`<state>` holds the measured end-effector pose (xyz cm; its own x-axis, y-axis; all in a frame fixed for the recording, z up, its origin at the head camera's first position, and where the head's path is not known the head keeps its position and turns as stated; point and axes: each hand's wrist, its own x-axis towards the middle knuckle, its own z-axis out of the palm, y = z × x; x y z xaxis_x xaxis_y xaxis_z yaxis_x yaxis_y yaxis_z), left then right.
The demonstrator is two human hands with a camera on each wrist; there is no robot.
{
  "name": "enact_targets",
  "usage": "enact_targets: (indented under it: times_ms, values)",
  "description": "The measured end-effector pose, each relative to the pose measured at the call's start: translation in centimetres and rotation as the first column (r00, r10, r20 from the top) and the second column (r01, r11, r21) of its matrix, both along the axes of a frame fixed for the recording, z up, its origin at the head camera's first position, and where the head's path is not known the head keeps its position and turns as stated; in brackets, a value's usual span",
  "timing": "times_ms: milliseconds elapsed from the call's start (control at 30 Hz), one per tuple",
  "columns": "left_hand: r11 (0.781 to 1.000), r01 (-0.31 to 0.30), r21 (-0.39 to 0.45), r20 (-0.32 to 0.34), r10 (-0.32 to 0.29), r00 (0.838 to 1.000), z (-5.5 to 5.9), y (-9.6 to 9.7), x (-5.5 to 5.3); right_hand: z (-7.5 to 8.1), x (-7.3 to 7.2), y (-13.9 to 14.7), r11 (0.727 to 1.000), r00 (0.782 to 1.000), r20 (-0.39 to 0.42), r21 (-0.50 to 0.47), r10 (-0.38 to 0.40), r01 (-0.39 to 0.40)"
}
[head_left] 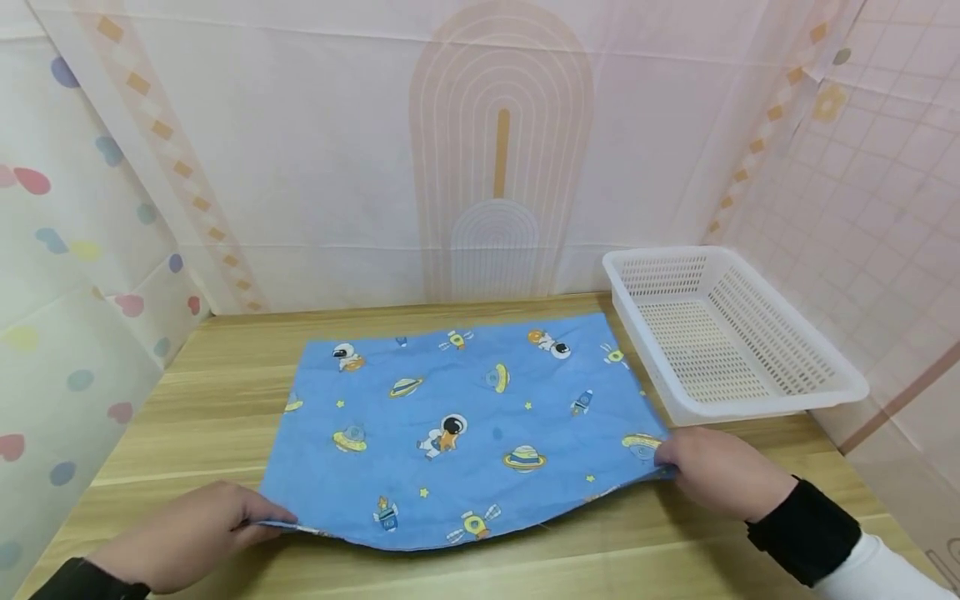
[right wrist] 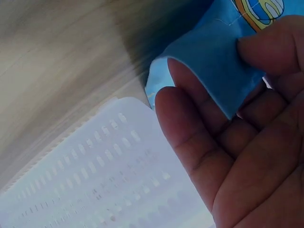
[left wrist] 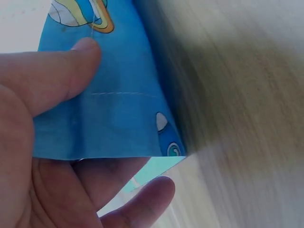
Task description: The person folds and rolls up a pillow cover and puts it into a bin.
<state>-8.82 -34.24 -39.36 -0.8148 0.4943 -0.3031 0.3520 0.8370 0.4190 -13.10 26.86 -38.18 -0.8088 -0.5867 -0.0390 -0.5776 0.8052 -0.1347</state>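
Note:
A blue cloth printed with astronauts, planets and rockets lies spread over the wooden table. Its near edge is lifted a little and sags between my two hands. My left hand pinches the near left corner; in the left wrist view the thumb lies on top of the cloth, with fingers beneath. At the near right corner, my right hand pinches the cloth between thumb and fingers. The right wrist view shows that corner of the cloth bent over the fingers.
A white slotted plastic basket stands at the right, close to the cloth's right edge and my right hand. Nothing is seen inside it. Patterned sheets hang behind and at both sides of the wooden table.

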Motion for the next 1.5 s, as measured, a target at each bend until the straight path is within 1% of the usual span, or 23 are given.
enact_targets:
  times_ms: [100, 233, 333, 467, 533, 600, 667, 733, 800, 833, 900, 967, 1067, 1133, 1233, 1267, 1333, 1433, 1500]
  values:
    - [1.000, -0.019, 0.006, 0.031, 0.019, 0.999, 0.2, -0.1, 0.2, 0.2, 0.3, 0.2, 0.999, 1.000, -0.001, -0.024, 0.026, -0.026]
    - [1.000, -0.014, 0.018, 0.027, 0.013, 1.000, 0.6, -0.3, 0.4, 0.8, 0.6, 0.3, 0.999, 1.000, 0.018, -0.044, 0.023, -0.022]
    - [1.000, -0.010, 0.021, -0.010, 0.010, 1.000, 0.9, -0.5, 0.5, 1.4, 0.7, 0.3, 0.998, 0.999, 0.034, -0.060, 0.010, -0.008]
    - [1.000, -0.013, -0.003, -0.074, 0.013, 0.997, 1.2, -0.8, 0.5, 2.1, 0.7, 0.1, 0.995, 0.998, 0.059, -0.094, -0.024, 0.030]
    - [1.000, -0.019, -0.020, -0.083, 0.017, 0.996, 1.3, -1.0, 0.5, 2.4, 0.7, 0.0, 0.993, 0.996, 0.081, -0.107, -0.032, 0.041]
    - [0.999, -0.029, -0.025, -0.069, 0.028, 0.997, 1.4, -1.2, 0.6, 2.4, 0.7, -0.1, 0.992, 0.994, 0.107, -0.113, -0.035, 0.047]
    - [0.999, -0.041, -0.025, -0.038, 0.040, 0.998, 1.5, -1.5, 0.7, 2.3, 0.9, 0.1, 0.992, 0.989, 0.148, -0.122, -0.026, 0.044]
    - [0.999, -0.052, 0.007, 0.018, 0.052, 0.998, 1.6, -1.7, 1.1, 2.1, 1.2, 0.3, 0.991, 0.983, 0.185, -0.125, -0.013, 0.037]
    - [0.998, -0.058, 0.030, 0.063, 0.056, 0.996, 1.7, -1.8, 1.4, 2.1, 1.4, 0.6, 0.991, 0.979, 0.206, -0.131, -0.005, 0.032]
    - [0.998, -0.059, 0.039, 0.079, 0.055, 0.995, 1.7, -1.9, 1.5, 2.2, 1.5, 0.6, 0.991, 0.980, 0.201, -0.132, 0.001, 0.027]
    - [0.997, -0.063, 0.038, 0.082, 0.060, 0.995, 1.9, -1.9, 1.5, 2.3, 1.5, 0.6, 0.990, 0.984, 0.178, -0.140, 0.008, 0.018]
    - [0.997, -0.069, 0.031, 0.058, 0.067, 0.996, 2.0, -1.9, 1.3, 2.5, 1.3, 0.5, 0.989, 0.991, 0.136, -0.146, 0.013, 0.007]
    - [0.996, -0.079, 0.030, 0.017, 0.079, 0.997, 2.2, -1.7, 0.9, 2.8, 0.8, 0.3, 0.989, 0.995, 0.097, -0.145, 0.009, 0.005]
    - [0.995, -0.089, 0.054, 0.019, 0.088, 0.996, 2.3, -1.7, 0.7, 3.0, 0.5, 0.2, 0.992, 0.997, 0.074, -0.129, 0.007, 0.003]
    - [0.990, -0.123, 0.064, 0.014, 0.122, 0.992, 2.6, -1.6, 0.4, 3.4, 0.1, 0.2, 0.995, 0.999, 0.034, -0.100, 0.003, 0.001]
    - [0.988, -0.139, 0.062, 0.014, 0.138, 0.990, 2.7, -1.6, 0.3, 3.5, 0.0, 0.2, 0.996, 1.000, 0.012, -0.089, 0.000, 0.001]
    - [0.980, -0.192, 0.047, 0.017, 0.191, 0.981, 2.9, -1.5, 0.1, 3.7, -0.2, 0.1, 0.998, 1.000, -0.029, -0.069, -0.008, 0.006]
    - [0.965, -0.262, 0.015, -0.028, 0.263, 0.965, 3.1, -1.4, -0.4, 4.1, -0.5, -0.2, 0.998, 0.996, -0.081, -0.049, -0.034, 0.030]
    - [0.955, -0.297, 0.003, -0.065, 0.296, 0.953, 3.2, -1.4, -0.7, 4.4, -0.6, -0.5, 0.998, 0.993, -0.102, -0.042, -0.056, 0.052]
